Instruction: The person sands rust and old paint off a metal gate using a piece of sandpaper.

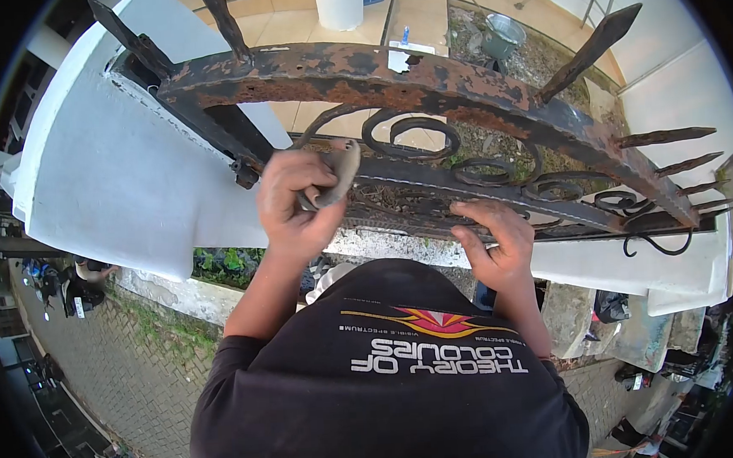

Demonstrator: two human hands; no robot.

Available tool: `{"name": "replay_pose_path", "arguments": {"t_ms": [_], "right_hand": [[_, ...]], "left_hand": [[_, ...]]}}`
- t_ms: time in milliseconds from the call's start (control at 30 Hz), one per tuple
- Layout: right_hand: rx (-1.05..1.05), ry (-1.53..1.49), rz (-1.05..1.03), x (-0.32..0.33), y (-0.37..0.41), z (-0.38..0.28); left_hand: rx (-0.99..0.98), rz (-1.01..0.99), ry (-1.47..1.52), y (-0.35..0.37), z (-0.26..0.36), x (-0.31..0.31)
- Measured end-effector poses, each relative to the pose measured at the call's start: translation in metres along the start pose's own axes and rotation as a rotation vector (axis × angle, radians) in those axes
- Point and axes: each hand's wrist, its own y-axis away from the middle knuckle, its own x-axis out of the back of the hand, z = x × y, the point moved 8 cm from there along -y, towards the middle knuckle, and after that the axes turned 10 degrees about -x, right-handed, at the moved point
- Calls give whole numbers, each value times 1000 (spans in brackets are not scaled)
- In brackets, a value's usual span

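My left hand [294, 195] is closed round a bent, greyish piece of sandpaper [346, 174], raised just in front of the lower iron bar. My right hand [503, 234] is at the lower rail [497, 191] of the iron fence, fingers stretched forward and thumb apart, with nothing seen in it. Whether its fingertips press on the metal is hard to tell. Above both hands arches the thick top bar [317, 74], its dark paint flaking over brown rust. Curled iron scrolls [415, 135] fill the space between the bars.
Pointed iron spikes [593, 51] stick up from the arch. A white wall pillar [114, 159] stands at the left. Beyond the fence are a metal bucket [503, 38] on soil, a white column [339, 2] and tiles. Behind me runs a paved lane [154, 364] with parked motorbikes.
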Motion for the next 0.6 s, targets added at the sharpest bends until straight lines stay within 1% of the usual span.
{"name": "replay_pose_path", "arguments": {"t_ms": [33,67,100,133,167,200,233,300,367,433,467,533,567,600], "right_hand": [[-18,35,-8,2,6,6],[-27,71,-14,4,10,11],[-23,69,-8,5,16,16],[-113,38,30,9,25,28],[-204,6,65,13,35,41],[-270,23,58,14,45,51],[-268,19,59,15,52,53],[-360,19,68,15,65,63],[-365,32,74,16,72,65],[-372,48,93,17,79,63],[-392,44,91,17,82,63],[-419,44,100,20,86,64],[-430,53,104,20,88,65],[-441,61,107,21,91,66]], "left_hand": [[-16,10,-105,-4,1,9],[-18,6,-104,-5,-3,10],[16,-14,-211,-7,-11,10],[50,-30,-319,-9,-19,11],[43,-27,-322,-8,-25,11],[-11,15,-339,-6,-27,14],[-63,54,-355,-4,-26,17],[-54,76,-393,-12,-21,19],[-45,89,-426,-14,-21,21],[-189,11,-421,-18,-17,14],[-197,6,-412,-22,-15,18],[-504,-63,-625,-25,12,14],[-506,-66,-615,-24,7,10],[-340,-27,-498,-25,-13,10]]}}
